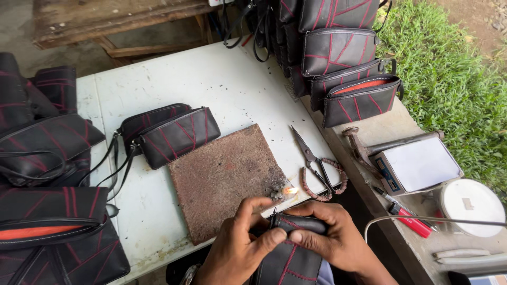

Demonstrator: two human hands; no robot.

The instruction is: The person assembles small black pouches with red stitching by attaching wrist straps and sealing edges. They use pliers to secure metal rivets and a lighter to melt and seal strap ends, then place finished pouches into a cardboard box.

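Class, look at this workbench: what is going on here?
A person holds a small black pouch with red stitching in both hands, the left hand and right hand pinching its top edge. Just beyond it a small flame burns at the corner of a brown slab. Scissors lie beside the slab on the white table, with finished black pouches around.

The black pouch [290, 253] runs off the bottom edge, its top hidden under both thumbs.
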